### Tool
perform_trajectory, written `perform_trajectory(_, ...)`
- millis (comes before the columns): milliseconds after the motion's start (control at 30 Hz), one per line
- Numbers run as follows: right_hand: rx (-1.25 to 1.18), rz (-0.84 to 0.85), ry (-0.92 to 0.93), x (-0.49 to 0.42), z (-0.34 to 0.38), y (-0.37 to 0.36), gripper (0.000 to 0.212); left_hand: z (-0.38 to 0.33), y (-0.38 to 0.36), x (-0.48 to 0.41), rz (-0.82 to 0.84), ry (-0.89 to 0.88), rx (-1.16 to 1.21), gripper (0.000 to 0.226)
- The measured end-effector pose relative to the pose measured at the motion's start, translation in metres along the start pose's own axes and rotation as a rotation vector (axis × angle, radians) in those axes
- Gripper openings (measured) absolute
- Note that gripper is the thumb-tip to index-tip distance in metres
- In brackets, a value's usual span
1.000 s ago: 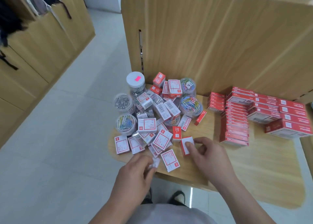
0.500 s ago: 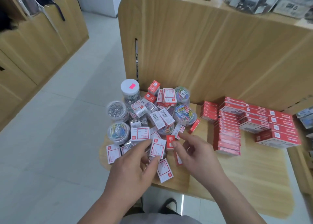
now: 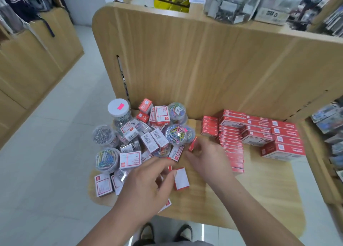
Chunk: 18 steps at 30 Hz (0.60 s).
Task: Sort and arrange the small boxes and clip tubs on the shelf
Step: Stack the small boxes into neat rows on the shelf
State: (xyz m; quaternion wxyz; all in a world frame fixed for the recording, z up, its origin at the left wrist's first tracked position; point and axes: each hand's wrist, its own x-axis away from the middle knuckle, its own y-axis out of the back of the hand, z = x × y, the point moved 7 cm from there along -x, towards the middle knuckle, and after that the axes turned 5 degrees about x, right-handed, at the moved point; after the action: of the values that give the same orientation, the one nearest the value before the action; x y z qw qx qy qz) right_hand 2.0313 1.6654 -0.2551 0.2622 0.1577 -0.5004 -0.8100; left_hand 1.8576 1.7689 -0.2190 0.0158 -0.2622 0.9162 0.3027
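While the pile is unsorted, both hands work at its near edge on the shelf (image 3: pixel 259 190). On the left hand (image 3: pixel 148 188), the fingers (image 3: pixel 163 164) are spread wide and relaxed and hold nothing. The thumb tip touches the left edge of a white-faced box (image 3: pixel 181 179) lying flat just right of it. On the right hand (image 3: pixel 207 158), the fingers are curled narrow at a small red box (image 3: pixel 193 143) standing on edge. Motion blur prevents confirming whether this box is pinched or only touched.

Location: the loose boxes (image 3: pixel 130 159) and clip tubs (image 3: pixel 177 134) lie heaped beyond and left of the left fingers, with boxes resting on and between tubs. Ordered red stacks (image 3: pixel 232 149) stand just right of the right fingers, reaching back to the back panel (image 3: pixel 204 69).

Handling, as judged:
- The boxes look like light, stiff cardboard with flat faces. Take each across its two long sides, thumb opposite index. They should stack and slide without trouble.
- The tubs are clear, rigid and round. They are probably heavier, being full of metal clips, and liable to roll if tipped. Grip around the wall, below the lid, and keep upright.
- Lift boxes off the tubs first. Pulling a tub from beneath may spill the heap over the shelf edge.
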Motion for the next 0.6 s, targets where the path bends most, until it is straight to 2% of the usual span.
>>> perform_trajectory(67,-0.022,-0.014,-0.041,-0.001,-0.006,-0.001,0.027,0.000,-0.002,-0.001,0.003,0.011,0.019,0.021)
perform_trajectory(200,-0.099,-0.090,-0.087,0.003,-0.008,0.013,0.015,0.002,-0.004,-0.004,0.003,0.028,0.014,0.021)
perform_trajectory(333,-0.115,-0.173,-0.100,0.017,-0.010,0.047,0.015,0.004,-0.006,-0.006,-0.015,0.050,0.026,0.019)
perform_trajectory(500,-0.086,-0.036,-0.081,0.022,-0.017,0.043,0.015,0.006,-0.016,-0.007,0.014,0.061,0.047,0.015)
perform_trajectory(600,0.123,0.035,0.047,0.015,-0.005,0.023,0.022,0.006,-0.012,-0.006,0.008,0.074,0.045,0.018)
